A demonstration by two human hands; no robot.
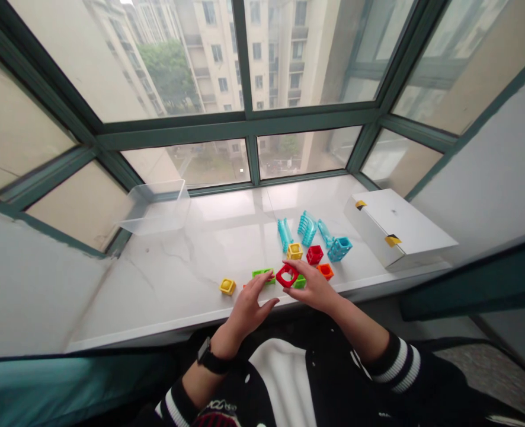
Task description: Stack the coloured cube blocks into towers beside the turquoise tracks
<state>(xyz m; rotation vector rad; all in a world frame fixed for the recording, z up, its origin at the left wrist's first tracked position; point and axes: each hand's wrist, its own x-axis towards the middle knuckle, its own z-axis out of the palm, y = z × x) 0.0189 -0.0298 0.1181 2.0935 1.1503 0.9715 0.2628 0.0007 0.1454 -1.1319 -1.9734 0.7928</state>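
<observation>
A red hollow block (287,275) at lower centre is gripped by the fingers (298,268) of the right hand (316,287); the open, empty left hand (247,310) is held just left, above a green block (263,273).

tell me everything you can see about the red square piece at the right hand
The red plastic toy piece is a glossy square frame with a round central hole. It is tilted, over the white stone sill, and the right hand's fingers touch its right side. Whether it is lifted off the sill, I cannot tell.
</observation>
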